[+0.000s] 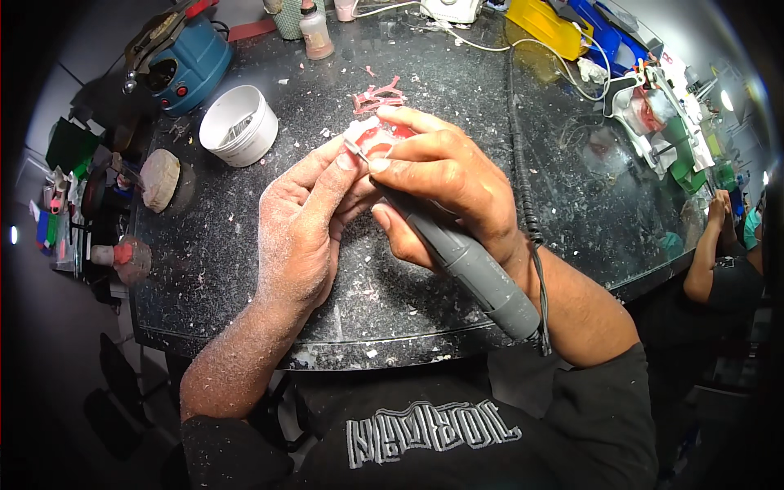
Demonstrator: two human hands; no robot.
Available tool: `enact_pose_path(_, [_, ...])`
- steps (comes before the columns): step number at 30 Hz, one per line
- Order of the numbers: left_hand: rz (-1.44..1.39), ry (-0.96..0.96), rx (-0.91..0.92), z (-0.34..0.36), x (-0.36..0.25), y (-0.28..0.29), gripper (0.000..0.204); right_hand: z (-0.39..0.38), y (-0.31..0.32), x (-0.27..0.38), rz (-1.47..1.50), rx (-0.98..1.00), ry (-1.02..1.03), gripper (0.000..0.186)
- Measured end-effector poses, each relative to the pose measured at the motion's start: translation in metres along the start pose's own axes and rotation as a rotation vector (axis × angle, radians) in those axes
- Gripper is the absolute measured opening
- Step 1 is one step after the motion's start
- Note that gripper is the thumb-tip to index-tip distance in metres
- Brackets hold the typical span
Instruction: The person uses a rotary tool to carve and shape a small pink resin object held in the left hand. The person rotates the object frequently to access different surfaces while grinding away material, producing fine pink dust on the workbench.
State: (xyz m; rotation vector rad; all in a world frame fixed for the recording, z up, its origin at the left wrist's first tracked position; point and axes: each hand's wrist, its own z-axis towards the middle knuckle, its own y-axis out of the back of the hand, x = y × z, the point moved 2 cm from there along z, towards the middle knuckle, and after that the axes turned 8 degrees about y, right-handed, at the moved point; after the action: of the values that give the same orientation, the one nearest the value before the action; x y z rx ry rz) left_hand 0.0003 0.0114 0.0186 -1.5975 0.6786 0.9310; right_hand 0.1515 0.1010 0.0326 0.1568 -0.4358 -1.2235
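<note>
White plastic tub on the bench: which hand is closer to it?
Left. The left hand is just right of and below the white plastic tub, pinching the pink dental piece. The right hand, gripping the grey rotary handpiece, sits farther right, beyond the left.

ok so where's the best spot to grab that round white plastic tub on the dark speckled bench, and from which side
Probably by the outer wall of the round white plastic tub, fingers wrapping its side from the near right. It stands upright with its open mouth up and something inside, so a side grip keeps it level. The dark speckled bench is bare on that side, while the blue machine crowds its far left.
</note>
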Motion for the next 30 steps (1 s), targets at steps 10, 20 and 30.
enact_pose_path(10, [0.001, 0.032, 0.002, 0.002, 0.001, 0.004, 0.038, -0.005, -0.003, -0.001, -0.009, -0.046, -0.049, 0.043])
enact_pose_path(20, [0.139, -0.028, -0.057, 0.0, 0.0, 0.001, 0.038, -0.002, 0.0, 0.0, 0.052, 0.042, -0.015, 0.043])
enact_pose_path(30, [0.415, -0.212, -0.12, -0.002, -0.007, -0.007, 0.032, -0.002, -0.001, 0.003, 0.027, 0.029, -0.018, 0.044])
